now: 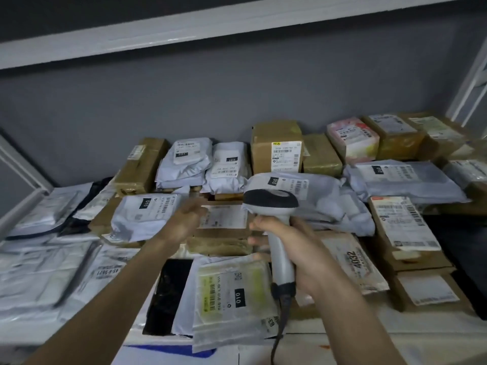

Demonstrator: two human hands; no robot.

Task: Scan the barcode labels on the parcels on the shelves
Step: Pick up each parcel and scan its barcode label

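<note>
My right hand [295,248] grips the handle of a white barcode scanner [271,204] with a dark head, held upright over the middle of the shelf, its cable hanging down. My left hand [187,217] reaches forward with relaxed fingers, blurred, beside a flat brown box with a white label [224,217]. Left of it lies a grey poly bag marked 010 [142,214]. Another grey bag marked 010 [316,191] lies just behind the scanner head. A clear bag with a yellow-green label [232,293] lies under my right wrist.
Many parcels cover the white shelf [342,346]: brown cartons [276,146] along the grey back wall, grey bags [39,264] at left, labelled boxes [405,222] at right. A black packet [168,296] lies near the front. An upper shelf edge [210,25] runs overhead.
</note>
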